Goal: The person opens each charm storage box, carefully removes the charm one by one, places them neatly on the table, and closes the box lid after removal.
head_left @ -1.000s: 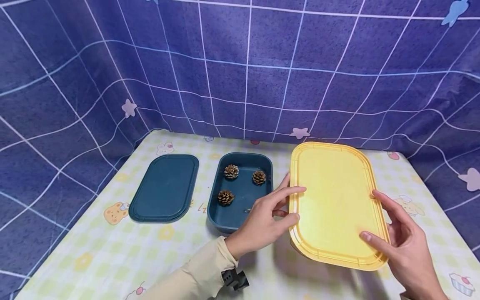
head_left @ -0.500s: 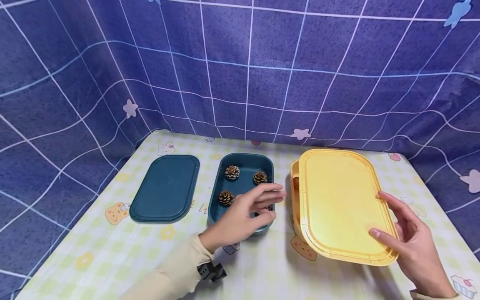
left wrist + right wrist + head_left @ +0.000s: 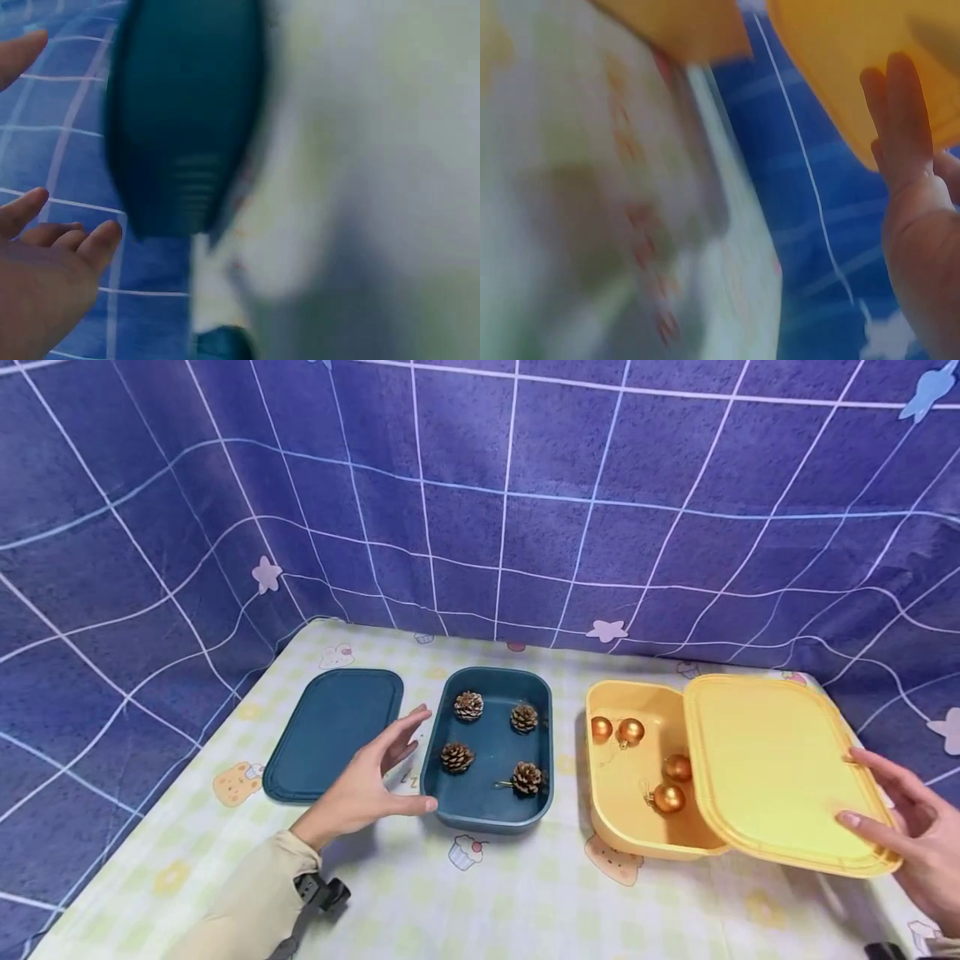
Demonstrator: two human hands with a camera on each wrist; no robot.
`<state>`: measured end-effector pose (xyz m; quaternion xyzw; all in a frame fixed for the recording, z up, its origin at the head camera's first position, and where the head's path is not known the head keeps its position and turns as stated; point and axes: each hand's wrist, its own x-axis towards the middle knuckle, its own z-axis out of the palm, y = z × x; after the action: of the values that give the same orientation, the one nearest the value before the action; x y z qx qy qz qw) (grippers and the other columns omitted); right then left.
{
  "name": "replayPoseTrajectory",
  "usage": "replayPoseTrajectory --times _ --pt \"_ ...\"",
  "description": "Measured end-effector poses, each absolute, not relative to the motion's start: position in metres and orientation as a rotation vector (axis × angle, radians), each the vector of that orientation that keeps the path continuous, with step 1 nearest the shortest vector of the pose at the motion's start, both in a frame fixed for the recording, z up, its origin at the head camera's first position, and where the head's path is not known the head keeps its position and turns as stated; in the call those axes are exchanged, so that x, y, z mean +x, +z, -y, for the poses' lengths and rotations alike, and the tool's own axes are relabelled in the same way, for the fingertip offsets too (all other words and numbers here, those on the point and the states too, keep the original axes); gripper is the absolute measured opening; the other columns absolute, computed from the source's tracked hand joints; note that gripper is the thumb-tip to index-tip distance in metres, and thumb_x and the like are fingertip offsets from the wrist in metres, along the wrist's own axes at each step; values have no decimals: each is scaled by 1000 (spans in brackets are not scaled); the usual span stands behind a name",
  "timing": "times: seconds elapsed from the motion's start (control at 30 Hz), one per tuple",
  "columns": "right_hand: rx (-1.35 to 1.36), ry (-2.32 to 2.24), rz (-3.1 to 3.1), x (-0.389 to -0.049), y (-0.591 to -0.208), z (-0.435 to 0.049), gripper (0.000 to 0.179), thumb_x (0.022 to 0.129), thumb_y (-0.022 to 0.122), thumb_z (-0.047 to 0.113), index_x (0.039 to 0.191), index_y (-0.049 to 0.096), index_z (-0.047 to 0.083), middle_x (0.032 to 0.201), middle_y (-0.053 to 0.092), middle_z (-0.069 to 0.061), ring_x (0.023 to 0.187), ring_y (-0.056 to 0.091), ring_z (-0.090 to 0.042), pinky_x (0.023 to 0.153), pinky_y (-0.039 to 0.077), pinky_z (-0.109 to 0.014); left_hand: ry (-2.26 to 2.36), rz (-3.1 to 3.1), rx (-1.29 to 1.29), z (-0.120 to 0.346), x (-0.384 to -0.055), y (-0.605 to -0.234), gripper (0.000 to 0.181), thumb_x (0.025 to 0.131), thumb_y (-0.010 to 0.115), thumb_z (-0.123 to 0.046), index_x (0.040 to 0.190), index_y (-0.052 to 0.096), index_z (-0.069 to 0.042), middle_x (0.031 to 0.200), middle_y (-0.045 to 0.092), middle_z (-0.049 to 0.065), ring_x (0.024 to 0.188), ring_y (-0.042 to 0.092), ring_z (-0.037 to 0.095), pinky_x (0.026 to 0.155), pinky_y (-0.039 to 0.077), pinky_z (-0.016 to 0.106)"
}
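A pale checked tablecloth [image 3: 525, 893] spreads before a violet-blue, grid-patterned cloth backdrop [image 3: 465, 468]. The right hand [image 3: 926, 843] grips a yellow rounded-rectangular lid [image 3: 780, 768] at its four o'clock edge; the lid hides the three o'clock side of a matching deep box [image 3: 622, 793] holding shiny copper-coloured balls [image 3: 669, 797]. At nine o'clock, a dark-teal box [image 3: 480, 802] contains four brown pinecones [image 3: 457, 758]. The left hand [image 3: 360, 789], fingers spread and holding nothing, is at its eight o'clock, near a flat dark-teal lid [image 3: 333, 735].
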<state>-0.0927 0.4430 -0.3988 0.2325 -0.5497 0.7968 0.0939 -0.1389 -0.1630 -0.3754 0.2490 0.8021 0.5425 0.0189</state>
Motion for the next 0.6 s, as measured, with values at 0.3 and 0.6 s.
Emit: replayPoseTrajectory --times 0.3,0.6 --pt "505 2478 1625 -107 -431 -507 73 85 31 -36 142 55 3 132 68 0 109 71 -13 73 63 -29 1648 -2289 700 171 -146 -395 103 75 89 -18 159 29 -23 172 4 6 158 15 30 123 25 37" --pt "42 1984 2193 -111 -448 -516 78 82 57 -27 127 64 36 112 61 32 87 63 13 61 56 -12 1683 -2229 625 167 -146 -398 99 78 87 -20 158 29 -26 172 3 0 157 15 28 122 29 35"
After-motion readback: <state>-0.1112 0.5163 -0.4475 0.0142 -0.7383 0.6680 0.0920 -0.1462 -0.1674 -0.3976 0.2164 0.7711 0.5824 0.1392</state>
